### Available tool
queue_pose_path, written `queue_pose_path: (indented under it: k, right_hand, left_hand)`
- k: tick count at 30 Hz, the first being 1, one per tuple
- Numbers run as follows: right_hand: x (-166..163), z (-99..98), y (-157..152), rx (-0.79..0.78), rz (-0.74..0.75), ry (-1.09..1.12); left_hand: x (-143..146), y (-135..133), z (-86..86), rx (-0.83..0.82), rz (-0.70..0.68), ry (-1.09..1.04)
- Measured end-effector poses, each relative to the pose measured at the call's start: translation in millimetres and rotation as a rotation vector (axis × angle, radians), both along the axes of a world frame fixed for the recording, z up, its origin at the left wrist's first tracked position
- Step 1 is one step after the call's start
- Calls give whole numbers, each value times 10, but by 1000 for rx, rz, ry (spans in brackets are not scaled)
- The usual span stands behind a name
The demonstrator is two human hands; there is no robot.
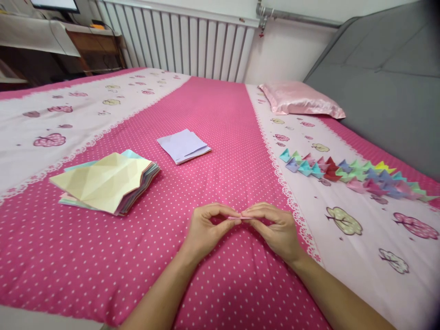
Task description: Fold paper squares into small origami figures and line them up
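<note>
Between my two hands is a small folded pink paper (239, 218), seen nearly edge-on just above the bed. My left hand (208, 228) pinches its left end between thumb and fingers. At its right end, my right hand (275, 228) closes on it in the same way. The fingertips of both hands almost meet and cover much of the paper. Left of my hands lies a thick pile of creased paper sheets (106, 178) with a pale yellow one on top. Farther off is a flat stack of square paper (184, 144), lilac on top.
Rows of small folded paper boats (332, 169) in many colours stand at the right on the bedspread (220, 110). A pink pillow (302, 98) rests by the grey headboard (381, 78). Behind the bed are a white radiator (182, 41) and a desk (92, 46) with a monitor.
</note>
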State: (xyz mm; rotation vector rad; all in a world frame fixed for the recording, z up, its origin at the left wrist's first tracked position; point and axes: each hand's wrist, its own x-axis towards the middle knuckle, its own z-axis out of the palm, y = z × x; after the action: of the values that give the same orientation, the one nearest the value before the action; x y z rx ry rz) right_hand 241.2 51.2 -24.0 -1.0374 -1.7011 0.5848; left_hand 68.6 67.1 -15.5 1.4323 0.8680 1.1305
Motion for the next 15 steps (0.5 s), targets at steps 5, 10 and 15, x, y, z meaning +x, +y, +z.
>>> queue_pose_path:
  k: [5, 10, 15]
  right_hand:
    - [-9, -12, -11, 3, 30, 15]
    - [22, 18, 14, -71, 21, 27]
    - [101, -1, 68, -164, 64, 49]
  left_hand:
    - [10, 9, -57, 148, -10, 75]
    - [-6, 28, -79, 97, 9, 43]
    - [-20, 30, -52, -22, 53, 44]
